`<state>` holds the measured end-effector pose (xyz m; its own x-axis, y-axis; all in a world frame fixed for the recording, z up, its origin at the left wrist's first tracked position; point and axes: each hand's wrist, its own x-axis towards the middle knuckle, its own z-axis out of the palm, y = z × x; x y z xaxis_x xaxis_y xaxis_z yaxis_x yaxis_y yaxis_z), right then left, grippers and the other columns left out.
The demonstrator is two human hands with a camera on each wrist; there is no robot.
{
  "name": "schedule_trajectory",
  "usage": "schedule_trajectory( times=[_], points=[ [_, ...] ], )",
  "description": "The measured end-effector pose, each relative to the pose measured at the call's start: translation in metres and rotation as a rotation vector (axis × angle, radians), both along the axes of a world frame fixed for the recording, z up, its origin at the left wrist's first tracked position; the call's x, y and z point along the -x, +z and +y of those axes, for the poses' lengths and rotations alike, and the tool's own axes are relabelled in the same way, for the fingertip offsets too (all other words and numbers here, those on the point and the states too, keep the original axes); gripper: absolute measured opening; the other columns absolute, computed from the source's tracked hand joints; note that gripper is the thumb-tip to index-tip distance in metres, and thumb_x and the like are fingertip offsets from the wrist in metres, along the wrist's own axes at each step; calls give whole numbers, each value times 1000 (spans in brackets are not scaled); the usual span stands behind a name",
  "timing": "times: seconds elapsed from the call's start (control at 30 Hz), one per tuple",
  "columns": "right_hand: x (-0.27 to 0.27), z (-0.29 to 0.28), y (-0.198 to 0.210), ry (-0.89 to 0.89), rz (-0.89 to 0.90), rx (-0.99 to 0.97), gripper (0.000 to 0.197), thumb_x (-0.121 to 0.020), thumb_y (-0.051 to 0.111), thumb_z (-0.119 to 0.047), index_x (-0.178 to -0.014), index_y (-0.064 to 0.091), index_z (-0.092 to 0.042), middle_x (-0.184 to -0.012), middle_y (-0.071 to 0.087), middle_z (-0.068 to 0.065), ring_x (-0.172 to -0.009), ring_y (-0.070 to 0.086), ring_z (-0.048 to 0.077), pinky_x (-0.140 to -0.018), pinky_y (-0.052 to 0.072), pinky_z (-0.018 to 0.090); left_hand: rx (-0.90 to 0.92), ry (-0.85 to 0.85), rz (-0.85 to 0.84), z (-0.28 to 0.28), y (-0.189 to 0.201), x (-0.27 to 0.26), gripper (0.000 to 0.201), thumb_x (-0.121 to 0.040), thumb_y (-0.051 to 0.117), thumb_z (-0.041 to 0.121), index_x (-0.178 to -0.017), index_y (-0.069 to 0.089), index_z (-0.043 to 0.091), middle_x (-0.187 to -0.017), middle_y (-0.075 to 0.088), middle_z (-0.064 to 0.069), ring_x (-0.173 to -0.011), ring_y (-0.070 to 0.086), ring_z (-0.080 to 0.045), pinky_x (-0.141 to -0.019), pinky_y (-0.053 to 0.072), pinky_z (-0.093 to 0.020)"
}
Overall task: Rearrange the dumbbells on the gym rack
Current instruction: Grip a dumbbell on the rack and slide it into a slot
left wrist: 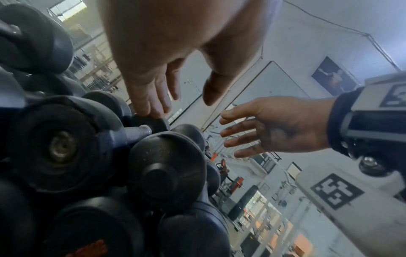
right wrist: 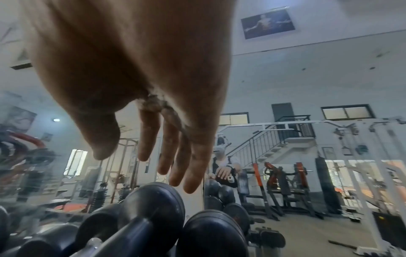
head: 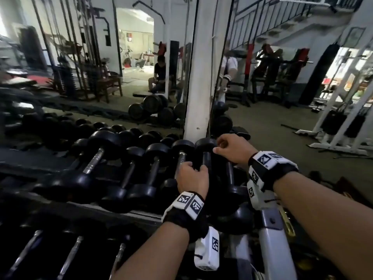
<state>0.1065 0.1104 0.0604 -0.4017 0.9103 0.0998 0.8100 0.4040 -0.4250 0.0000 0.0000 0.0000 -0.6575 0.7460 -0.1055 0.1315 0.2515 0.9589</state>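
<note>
Black dumbbells lie side by side on the top shelf of the rack [head: 269,225]. My left hand [head: 193,169] hovers over the handles of a chrome-handled dumbbell [head: 182,156] and a black-handled dumbbell [head: 206,158]. In the left wrist view its fingers [left wrist: 151,106] are straight and touch a small dumbbell head [left wrist: 153,122], with the thumb apart and nothing held. My right hand [head: 221,146] hangs over the far heads at the row's right end. Its fingers [right wrist: 186,175] are straight above a dumbbell head [right wrist: 153,208] and hold nothing.
A lower shelf holds more dumbbells [head: 70,255]. Behind the rack stand a mirror and a white pillar [head: 199,77]. Large dumbbells [head: 153,110] show piled on the floor in the mirror. A white cable machine [head: 343,118] is at the right.
</note>
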Motion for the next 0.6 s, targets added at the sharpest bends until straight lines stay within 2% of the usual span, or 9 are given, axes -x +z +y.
schedule_trajectory(
  times=[0.07,0.2,0.3,0.4,0.47,0.6],
  points=[
    [-3,18,-1,53,-24,-1,37,-89,72,-35,-119,67,-14,-114,71,8,-111,64,25,-93,47,29,-19,95,-49,12,-6,-12,43,-89,66,25,-128,57,10,-123,65,-7,-118,59,-26,-96,43,-30],
    [-3,55,-6,156,-44,28,38,-85,75,-36,-118,66,-19,-117,70,7,-111,65,27,-99,49,36,-28,351,-132,26,-25,-43,50,-84,70,27,-128,54,11,-131,53,-14,-119,55,-32,-103,43,-41],
    [0,79,-14,270,-43,48,49,-85,77,-35,-129,61,-18,-125,66,8,-116,62,27,-101,46,33,55,488,-244,34,-33,-64,60,-83,72,34,-134,48,12,-138,43,-20,-123,47,-36,-105,39,-41],
    [7,95,-24,367,-36,79,59,-83,79,-35,-135,57,-20,-132,63,7,-122,59,24,-99,40,25,100,529,-375,42,-36,-78,80,-79,72,52,-142,36,19,-141,37,-21,-124,45,-38,-105,41,-44],
    [11,104,-32,408,-32,107,64,-82,80,-37,-139,54,-22,-136,62,6,-126,57,23,-97,36,20,107,534,-392,50,-40,-82,88,-75,71,59,-145,30,24,-141,35,-23,-123,46,-40,-105,41,-45],
    [20,118,-46,450,-4,145,67,-79,82,-41,-137,54,-25,-132,63,3,-122,59,22,-99,40,24,133,554,-386,62,-41,-79,95,-69,75,62,-144,30,25,-137,41,-26,-121,49,-40,-105,41,-45]
  ],
)
